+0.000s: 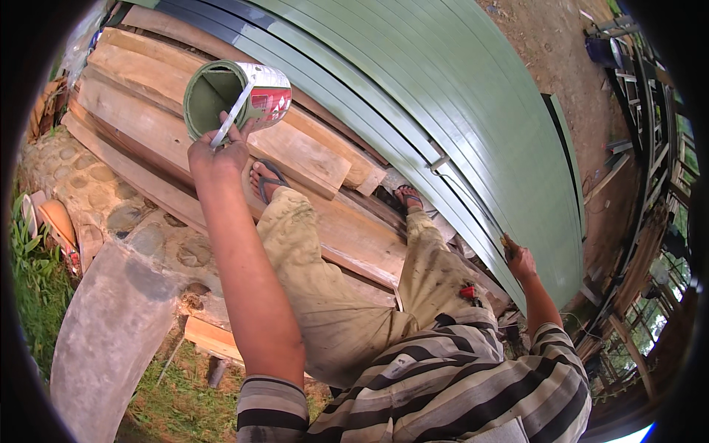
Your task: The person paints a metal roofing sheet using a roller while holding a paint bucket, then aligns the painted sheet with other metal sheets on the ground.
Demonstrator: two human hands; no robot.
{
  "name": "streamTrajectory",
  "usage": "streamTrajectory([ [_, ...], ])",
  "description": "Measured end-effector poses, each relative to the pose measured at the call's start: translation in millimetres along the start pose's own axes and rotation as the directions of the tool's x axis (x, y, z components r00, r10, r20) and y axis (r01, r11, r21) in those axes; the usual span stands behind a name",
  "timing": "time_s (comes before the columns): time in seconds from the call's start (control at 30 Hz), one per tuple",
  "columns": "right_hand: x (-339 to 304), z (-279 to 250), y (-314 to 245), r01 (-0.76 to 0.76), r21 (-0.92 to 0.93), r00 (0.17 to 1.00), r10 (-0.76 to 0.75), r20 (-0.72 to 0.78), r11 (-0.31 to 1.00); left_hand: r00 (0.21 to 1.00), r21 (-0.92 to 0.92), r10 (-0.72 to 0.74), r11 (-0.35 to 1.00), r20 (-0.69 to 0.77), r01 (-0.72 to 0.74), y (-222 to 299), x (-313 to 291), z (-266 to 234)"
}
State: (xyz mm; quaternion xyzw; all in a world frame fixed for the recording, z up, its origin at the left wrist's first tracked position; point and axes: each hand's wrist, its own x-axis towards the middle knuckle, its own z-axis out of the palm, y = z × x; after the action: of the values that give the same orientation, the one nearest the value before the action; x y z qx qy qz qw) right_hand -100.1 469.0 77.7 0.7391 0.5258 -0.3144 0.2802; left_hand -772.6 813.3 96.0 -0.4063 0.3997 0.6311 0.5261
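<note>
My left hand (220,151) is closed on a paint can (269,100), at its white strap handle and rim. The can is tipped, its mouth facing left, and green paint coats the inside. Off to the right, my right hand (521,262) is wrapped round the grip of a paint roller (439,162). The small roller head rests on long green boards (413,81), joined by its thin rod. Most of the boards' surface is pale green; a darker blue-grey stretch shows at the upper left.
Thick wooden planks (140,96) lie stacked under my sandalled feet. A stone-studded edge (88,173) and a grey concrete slab (111,332) are at the left, beside grass. Timber frames and a dark bucket (604,52) stand at the far right on bare earth.
</note>
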Motion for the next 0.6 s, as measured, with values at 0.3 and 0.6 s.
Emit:
streamTrajectory([
  [0.3, -22.9, -2.7, 37.5, 0.096, 0.048, 0.995, -0.095, -0.03, 0.994, 1.0, 0.002, -0.008, 1.0, 0.004, 0.008, -4.9, -9.0, -4.0],
  [0.6, 93.1, -40.9, -82.1, 0.288, 0.124, 0.951, -0.268, -0.156, 0.95, 1.0, 0.015, -0.015, 1.0, -0.017, 0.015, -3.1, 2.8, -8.4],
])
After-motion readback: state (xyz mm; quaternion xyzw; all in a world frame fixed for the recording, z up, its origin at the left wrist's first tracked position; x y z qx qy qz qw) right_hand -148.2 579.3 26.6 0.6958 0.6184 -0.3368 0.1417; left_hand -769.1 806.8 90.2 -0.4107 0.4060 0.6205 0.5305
